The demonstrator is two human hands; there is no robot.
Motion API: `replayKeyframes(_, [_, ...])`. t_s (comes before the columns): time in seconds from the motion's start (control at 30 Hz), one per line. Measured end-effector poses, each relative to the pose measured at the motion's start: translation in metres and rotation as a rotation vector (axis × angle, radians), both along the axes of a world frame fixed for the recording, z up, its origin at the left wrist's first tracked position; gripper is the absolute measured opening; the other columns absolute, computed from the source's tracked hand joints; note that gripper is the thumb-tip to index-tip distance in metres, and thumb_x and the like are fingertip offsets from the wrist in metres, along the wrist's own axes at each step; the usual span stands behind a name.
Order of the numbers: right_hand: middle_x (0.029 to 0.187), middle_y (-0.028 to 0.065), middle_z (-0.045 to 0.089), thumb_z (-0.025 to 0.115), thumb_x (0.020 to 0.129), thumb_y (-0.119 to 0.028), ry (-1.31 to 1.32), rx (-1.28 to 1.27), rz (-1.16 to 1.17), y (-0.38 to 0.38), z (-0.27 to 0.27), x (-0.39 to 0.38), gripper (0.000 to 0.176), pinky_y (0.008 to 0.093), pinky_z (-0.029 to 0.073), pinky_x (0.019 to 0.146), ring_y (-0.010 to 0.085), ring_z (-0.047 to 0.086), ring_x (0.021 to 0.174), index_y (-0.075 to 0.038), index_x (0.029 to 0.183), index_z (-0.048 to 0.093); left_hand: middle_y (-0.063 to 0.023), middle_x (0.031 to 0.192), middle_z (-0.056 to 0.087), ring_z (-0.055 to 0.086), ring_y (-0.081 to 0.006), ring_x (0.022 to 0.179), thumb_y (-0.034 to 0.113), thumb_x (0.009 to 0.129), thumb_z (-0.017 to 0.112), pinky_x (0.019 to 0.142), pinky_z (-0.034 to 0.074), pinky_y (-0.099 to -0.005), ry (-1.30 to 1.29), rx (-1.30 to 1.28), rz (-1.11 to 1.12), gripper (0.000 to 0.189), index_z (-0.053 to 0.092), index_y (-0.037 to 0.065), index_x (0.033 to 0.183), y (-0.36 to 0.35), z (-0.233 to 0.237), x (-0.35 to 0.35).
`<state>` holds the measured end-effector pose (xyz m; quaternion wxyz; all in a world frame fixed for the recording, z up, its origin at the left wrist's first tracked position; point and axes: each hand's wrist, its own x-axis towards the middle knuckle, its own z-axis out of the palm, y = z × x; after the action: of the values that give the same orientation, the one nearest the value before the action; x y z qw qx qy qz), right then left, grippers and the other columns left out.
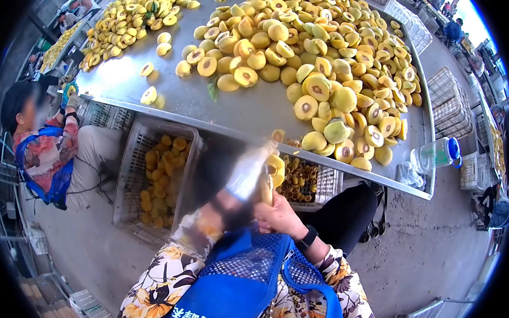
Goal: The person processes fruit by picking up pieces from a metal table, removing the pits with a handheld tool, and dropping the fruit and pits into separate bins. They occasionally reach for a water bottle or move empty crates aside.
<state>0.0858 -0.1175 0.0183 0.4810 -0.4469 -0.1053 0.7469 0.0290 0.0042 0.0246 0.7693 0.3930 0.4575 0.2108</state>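
My left hand (249, 171), in what looks like a white glove, is smeared by motion near the table's front edge; its fingers cannot be made out. Beside it, my bare right hand (281, 216), with a dark watch on the wrist, is closed around a yellow peach half (267, 187). Another yellow peach piece (276, 168) shows just above, partly hidden by the blur. Under the hands, a white crate (330, 181) holds brown pits and scraps. A large pile of halved yellow peaches (319, 88), several with pits showing, covers the metal table (247, 111).
A grey crate (131, 164) of pitted halves stands on the floor at left. Nearby sits a co-worker (49, 145) in a blue apron. A clear bottle with a blue lid (436, 154) lies at the table's right corner. Stacked crates (449, 102) stand beyond.
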Motion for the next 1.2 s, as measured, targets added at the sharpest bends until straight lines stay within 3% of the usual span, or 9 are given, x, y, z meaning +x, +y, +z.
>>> replayKeyframes(0.13, [0.058, -0.0002, 0.039, 0.046, 0.088, 0.001, 0.307, 0.055, 0.029, -0.001, -0.002, 0.010, 0.014, 0.0216, 0.026, 0.035, 0.0065, 0.032, 0.038, -0.010, 0.097, 0.043, -0.0023, 0.082, 0.062, 0.058, -0.0092, 0.070, 0.030, 0.090, 0.057, 0.056, 0.048, -0.0230, 0.001, 0.254, -0.104, 0.028, 0.062, 0.006, 0.101, 0.003, 0.003, -0.004])
replayKeyframes(0.43, [0.053, 0.0012, 0.035, 0.043, 0.086, 0.000, 0.485, 0.320, 0.009, 0.001, -0.024, 0.022, 0.014, 0.0221, 0.026, 0.033, 0.0072, 0.026, 0.036, -0.007, 0.098, 0.045, -0.0077, 0.071, 0.061, 0.059, -0.0219, 0.058, 0.054, 0.086, 0.051, 0.046, 0.049, -0.0335, -0.377, -0.473, 0.330, 0.044, 0.058, 0.010, 0.089, 0.044, -0.027, -0.028])
replayKeyframes(0.5, [0.053, 0.0013, 0.035, 0.044, 0.086, 0.001, 0.373, 0.266, -0.021, -0.003, -0.028, 0.030, 0.015, 0.0223, 0.026, 0.033, 0.0070, 0.027, 0.036, -0.007, 0.098, 0.044, -0.0069, 0.069, 0.060, 0.060, -0.0226, 0.058, 0.053, 0.086, 0.050, 0.043, 0.047, -0.0321, -0.273, -0.239, 0.398, 0.044, 0.058, 0.010, 0.089, 0.056, -0.023, -0.056])
replayKeyframes(0.57, [0.058, 0.0072, 0.050, 0.054, 0.085, -0.010, -0.115, 0.205, 0.089, -0.009, -0.040, 0.037, 0.011, 0.0288, 0.037, 0.038, 0.0162, 0.044, 0.039, -0.003, 0.092, 0.049, -0.0062, 0.070, 0.061, 0.061, -0.0220, 0.060, 0.053, 0.087, 0.050, 0.046, 0.047, -0.0296, -0.203, -0.061, 0.471, 0.043, 0.060, 0.011, 0.085, 0.069, -0.024, -0.098])
replayKeyframes(0.63, [0.068, 0.0155, 0.060, 0.061, 0.080, -0.020, -1.187, 0.372, 0.285, -0.014, -0.079, 0.039, 0.024, 0.0360, 0.047, 0.052, 0.0280, 0.058, 0.054, 0.002, 0.087, 0.054, -0.0092, 0.076, 0.064, 0.063, -0.0260, 0.068, 0.048, 0.087, 0.052, 0.057, 0.050, -0.0342, 0.455, 0.726, 0.498, 0.041, 0.063, 0.009, 0.083, 0.100, -0.057, -0.150])
replayKeyframes(0.7, [0.074, 0.0197, 0.063, 0.065, 0.076, -0.026, -1.280, 0.229, 0.320, -0.014, -0.084, 0.037, 0.032, 0.0372, 0.049, 0.066, 0.0326, 0.062, 0.068, 0.003, 0.087, 0.057, -0.0108, 0.080, 0.062, 0.060, -0.0293, 0.078, 0.035, 0.084, 0.055, 0.070, 0.046, -0.0380, 1.229, 1.206, 0.218, 0.032, 0.063, 0.004, 0.078, 0.119, -0.024, -0.161])
replayKeyframes(0.93, [0.074, 0.0181, 0.063, 0.065, 0.078, -0.030, -1.037, 0.180, 0.322, 0.003, -0.068, 0.028, 0.035, 0.0354, 0.048, 0.064, 0.0214, 0.061, 0.068, 0.003, 0.089, 0.058, -0.0088, 0.096, 0.059, 0.059, -0.0319, 0.087, 0.027, 0.082, 0.053, 0.074, 0.048, -0.0422, 0.951, 1.581, -0.203, 0.018, 0.059, 0.012, 0.091, 0.201, -0.015, -0.033])
replayKeyframes(1.1, [0.071, 0.0190, 0.060, 0.065, 0.078, -0.031, -1.088, 0.093, 0.210, -0.018, -0.058, 0.034, 0.034, 0.0370, 0.047, 0.062, 0.0248, 0.059, 0.064, 0.002, 0.084, 0.056, -0.0170, 0.117, 0.049, 0.053, -0.0366, 0.104, 0.034, 0.078, 0.060, 0.089, 0.045, -0.0439, 1.137, 1.329, -0.505, 0.047, 0.053, 0.015, 0.121, 0.233, -0.047, 0.039])
replayKeyframes(1.2, [0.068, 0.0188, 0.059, 0.064, 0.078, -0.029, -1.041, 0.032, 0.150, -0.028, -0.048, 0.037, 0.032, 0.0376, 0.047, 0.062, 0.0262, 0.058, 0.062, 0.002, 0.082, 0.055, -0.0184, 0.117, 0.051, 0.053, -0.0378, 0.105, 0.038, 0.076, 0.062, 0.091, 0.045, -0.0435, 1.198, 1.287, -0.634, 0.048, 0.054, 0.014, 0.117, 0.241, -0.064, 0.043])
